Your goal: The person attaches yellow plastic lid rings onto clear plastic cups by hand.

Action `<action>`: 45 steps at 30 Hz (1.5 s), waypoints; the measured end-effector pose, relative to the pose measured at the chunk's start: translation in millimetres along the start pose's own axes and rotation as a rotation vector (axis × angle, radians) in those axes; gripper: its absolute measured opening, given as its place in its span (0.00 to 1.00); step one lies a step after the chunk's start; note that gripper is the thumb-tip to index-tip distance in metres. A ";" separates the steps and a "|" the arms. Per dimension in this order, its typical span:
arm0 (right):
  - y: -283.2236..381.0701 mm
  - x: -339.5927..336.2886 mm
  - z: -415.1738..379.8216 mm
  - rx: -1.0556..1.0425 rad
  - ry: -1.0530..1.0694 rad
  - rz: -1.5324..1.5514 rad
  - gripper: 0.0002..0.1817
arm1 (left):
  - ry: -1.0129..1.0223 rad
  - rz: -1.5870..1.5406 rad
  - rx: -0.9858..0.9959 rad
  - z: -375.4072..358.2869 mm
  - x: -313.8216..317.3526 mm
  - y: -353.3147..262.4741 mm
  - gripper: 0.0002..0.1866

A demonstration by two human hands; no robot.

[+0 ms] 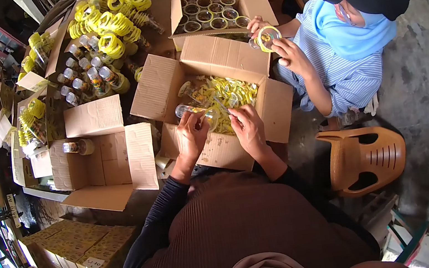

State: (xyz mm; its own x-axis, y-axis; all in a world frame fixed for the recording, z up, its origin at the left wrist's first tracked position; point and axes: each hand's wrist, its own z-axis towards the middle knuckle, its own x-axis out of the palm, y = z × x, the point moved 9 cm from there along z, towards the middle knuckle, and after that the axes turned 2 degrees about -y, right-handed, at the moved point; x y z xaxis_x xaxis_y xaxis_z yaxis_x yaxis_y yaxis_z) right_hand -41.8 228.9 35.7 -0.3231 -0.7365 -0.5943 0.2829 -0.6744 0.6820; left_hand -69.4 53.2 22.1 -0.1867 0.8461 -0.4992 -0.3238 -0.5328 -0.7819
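Observation:
My left hand point(193, 136) has its fingers closed on a clear jar point(184, 109) tilted over an open cardboard box point(161, 88). The jar's lower part is partly hidden by the fingers. My right hand point(249, 130) is just to the right, thumb and fingers pinched together. From that pinch a thin, greyish, narrow piece point(219, 103) points up and left; its kind is too small to make out. Curled yellow strips point(233, 93) fill the box beneath both hands. Another clear jar point(188, 90) lies in the box, against its left side.
On the left stands an open box point(111, 150) with a jar point(79, 147) on its flap. Farther back are yellow ring bundles point(108, 24), several filled jars point(96, 77) and a box of jars point(217, 7). A co-worker point(344, 51) handles a yellow-rimmed jar point(268, 39). An orange chair point(367, 159) stands right.

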 end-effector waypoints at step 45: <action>-82.6 56.5 -51.8 0.208 0.227 -0.152 0.08 | 0.036 0.190 0.226 13.9 5.9 9.4 0.03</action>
State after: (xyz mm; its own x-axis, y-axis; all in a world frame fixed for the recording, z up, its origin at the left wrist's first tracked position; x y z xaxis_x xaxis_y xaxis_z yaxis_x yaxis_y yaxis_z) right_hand -36.7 240.3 -76.3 -0.1319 -0.6370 -0.7595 0.0490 -0.7694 0.6368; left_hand -86.5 53.4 17.0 -0.2323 0.7283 -0.6447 -0.4856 -0.6611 -0.5720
